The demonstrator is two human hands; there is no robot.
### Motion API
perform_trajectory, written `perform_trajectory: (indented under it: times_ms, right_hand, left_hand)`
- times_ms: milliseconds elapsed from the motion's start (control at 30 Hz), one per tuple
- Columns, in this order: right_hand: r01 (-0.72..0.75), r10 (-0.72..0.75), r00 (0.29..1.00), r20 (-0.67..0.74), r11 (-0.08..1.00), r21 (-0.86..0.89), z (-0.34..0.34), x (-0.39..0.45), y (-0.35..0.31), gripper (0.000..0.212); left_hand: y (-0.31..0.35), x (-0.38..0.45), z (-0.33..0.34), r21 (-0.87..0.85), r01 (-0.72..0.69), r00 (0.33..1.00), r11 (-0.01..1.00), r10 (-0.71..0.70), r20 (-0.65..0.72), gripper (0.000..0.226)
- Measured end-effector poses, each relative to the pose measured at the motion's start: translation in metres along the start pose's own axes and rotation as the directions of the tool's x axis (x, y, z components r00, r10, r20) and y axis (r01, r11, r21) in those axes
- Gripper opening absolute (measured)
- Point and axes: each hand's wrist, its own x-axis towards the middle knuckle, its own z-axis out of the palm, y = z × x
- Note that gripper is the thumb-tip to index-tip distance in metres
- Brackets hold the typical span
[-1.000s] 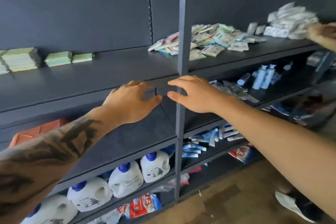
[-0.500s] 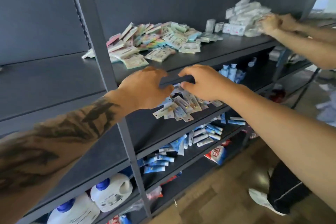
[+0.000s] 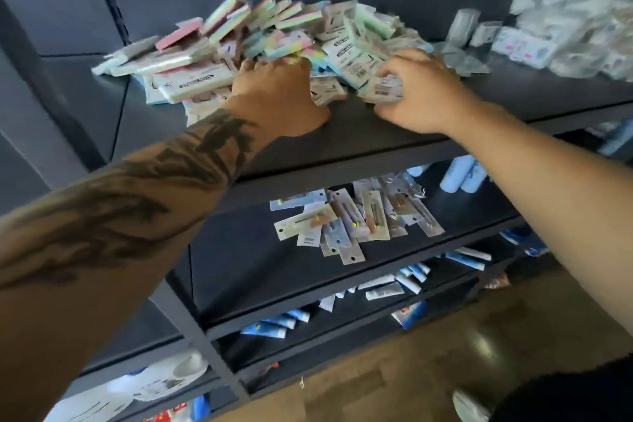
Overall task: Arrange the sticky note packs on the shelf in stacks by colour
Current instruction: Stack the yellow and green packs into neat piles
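Far left: dark upright post (image 3: pixel 41 86) of the shelving, slanting across the corner. Just right of it, on the top shelf (image 3: pixel 376 137), a loose heap of sticky note packs (image 3: pixel 274 34) in pink, green, blue and rainbow stripes, some flat, some tilted on edge against one another, none stacked by colour. Left hand (image 3: pixel 277 92), at the end of a tattooed forearm, laid palm-down on the front of the heap; fingers (image 3: pixel 250 65) pushed in among the packs, mostly hidden, whether gripping a pack cannot be told. Right hand (image 3: pixel 418 92) at the heap's right edge, fingers (image 3: pixel 387 74) curled round a small wrapped pack (image 3: pixel 385 92) with a barcode label facing up. Further right on the same shelf, well apart from the heap, a blurred pile of clear-wrapped white packets (image 3: pixel 575 20). One shelf down, between the two arms, a scatter of long carded blister packs (image 3: pixel 349 223), overlapping at many angles. Below that, blue-and-white tubes (image 3: pixel 394 288) lying on their sides. Bottom left, part of a white jug (image 3: pixel 164 377). Bottom right, brown floor (image 3: pixel 428 370).
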Motion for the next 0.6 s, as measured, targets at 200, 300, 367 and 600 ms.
perform_trajectory:
  times_ms: [200, 300, 367, 600]
  right_hand:
    - [-0.012, 0.004, 0.991, 0.132, 0.998, 0.061, 0.005, 0.038, 0.026, 0.072]
    - [0.049, -0.055, 0.995, 0.082, 0.996, 0.072, 0.004, 0.033, 0.028, 0.069]
    - [0.122, -0.122, 0.992, 0.023, 0.992, 0.025, 0.002, 0.022, 0.026, 0.066]
    - [0.434, -0.435, 0.900, -0.036, 0.882, 0.181, -0.004, -0.041, -0.031, 0.055]
  left_hand:
    - [0.007, 0.012, 0.010, -0.080, 0.020, 1.000, 0.997, -0.022, -0.018, 0.054]
    - [0.016, -0.007, 0.004, -0.080, 0.032, 0.994, 0.996, -0.041, -0.104, 0.055]
    - [0.024, -0.025, -0.002, -0.082, 0.055, 0.989, 0.995, -0.066, -0.133, 0.058]
    - [0.040, -0.138, -0.022, -0.037, 0.182, 0.966, 0.983, -0.186, -0.181, 0.059]
